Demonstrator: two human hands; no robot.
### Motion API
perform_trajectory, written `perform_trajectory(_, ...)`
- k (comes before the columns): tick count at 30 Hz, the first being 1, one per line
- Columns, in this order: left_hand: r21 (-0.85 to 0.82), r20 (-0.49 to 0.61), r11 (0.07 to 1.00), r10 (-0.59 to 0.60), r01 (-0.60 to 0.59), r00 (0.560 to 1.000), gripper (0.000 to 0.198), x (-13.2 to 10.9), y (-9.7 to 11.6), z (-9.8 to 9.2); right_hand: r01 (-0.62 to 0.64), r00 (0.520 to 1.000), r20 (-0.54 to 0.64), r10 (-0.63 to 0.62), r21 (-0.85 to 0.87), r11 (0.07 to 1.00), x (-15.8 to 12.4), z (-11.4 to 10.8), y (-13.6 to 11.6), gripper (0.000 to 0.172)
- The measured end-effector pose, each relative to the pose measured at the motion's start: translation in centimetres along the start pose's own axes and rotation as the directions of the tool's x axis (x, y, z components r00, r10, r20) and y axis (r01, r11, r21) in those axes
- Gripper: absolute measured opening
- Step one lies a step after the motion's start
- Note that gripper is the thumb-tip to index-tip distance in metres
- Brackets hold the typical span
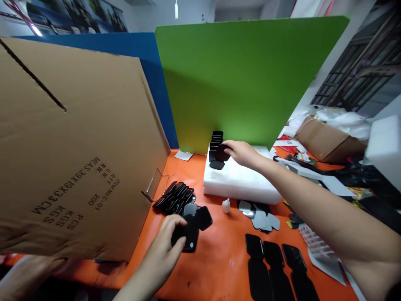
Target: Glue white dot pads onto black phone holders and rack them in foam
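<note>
My left hand [167, 238] is closed round a few flat black hinged cases [191, 234], fanned out a little above the orange table; one has a small pale dot. My right hand [239, 152] reaches to the white foam block [241, 184] and pinches a flat black hinged case [222, 154] by its edge. That case is at the near end of a row of black cases [216, 138] on the block's left side. Just beyond my left hand lies a heap of overlapping black cases [177, 196].
A big cardboard box [84, 146] stands left, with another person's hand [34, 271] below it. Green [247, 83] and blue panels close the back. Grey plates [261, 217], a small white bottle [226, 205], a wire stand [155, 186] and three opened black cases [274, 255] lie about.
</note>
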State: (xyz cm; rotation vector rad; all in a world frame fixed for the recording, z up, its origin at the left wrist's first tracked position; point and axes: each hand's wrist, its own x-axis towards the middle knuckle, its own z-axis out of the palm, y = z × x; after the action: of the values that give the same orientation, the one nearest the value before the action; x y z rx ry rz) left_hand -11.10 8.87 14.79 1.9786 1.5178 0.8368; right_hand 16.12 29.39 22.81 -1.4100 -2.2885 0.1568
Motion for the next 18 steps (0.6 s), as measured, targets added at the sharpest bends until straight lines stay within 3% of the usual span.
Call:
perform_trajectory(4,-0.042,-0.116,0.996,-0.085,0.081,0.990,0.041,2.4,1.1,-1.5,0.041,0.995,0.092,-0.035,-0.066,0.997,2.3,1.2,-0.6,0.028)
perform_trajectory(6,-0.097,-0.165,0.988,-0.132,0.117,0.977,0.038,3.9,1.6,-2.5,0.028,0.990,0.139,-0.016,-0.083,0.996,2.8,1.8,-0.5,0.028)
perform_trajectory(8,-0.121,-0.215,0.989,-0.105,0.080,0.971,0.030,5.9,2.2,-3.4,-0.003,0.983,0.183,0.016,-0.070,0.998,3.1,2.6,-0.2,0.027)
perform_trajectory(12,-0.097,-0.183,0.986,0.119,-0.139,0.976,0.022,11.4,3.8,-3.7,-0.055,0.978,0.200,0.062,-0.040,0.998,3.1,4.4,0.4,0.028)
perform_trajectory(14,-0.049,-0.145,0.962,0.260,-0.269,0.955,0.022,14.8,4.5,-3.1,-0.061,0.979,0.193,0.068,-0.041,0.997,2.6,4.8,0.5,0.030)
perform_trajectory(16,0.034,-0.103,0.933,0.359,-0.358,0.927,0.020,18.1,5.0,-2.1,-0.066,0.988,0.136,0.069,-0.028,0.997,1.5,4.5,0.5,0.034)
perform_trajectory(18,0.092,-0.050,0.904,0.423,-0.418,0.905,0.021,20.7,5.1,-1.1,-0.084,0.996,0.006,0.084,0.027,0.996,-0.5,3.7,0.5,0.037)
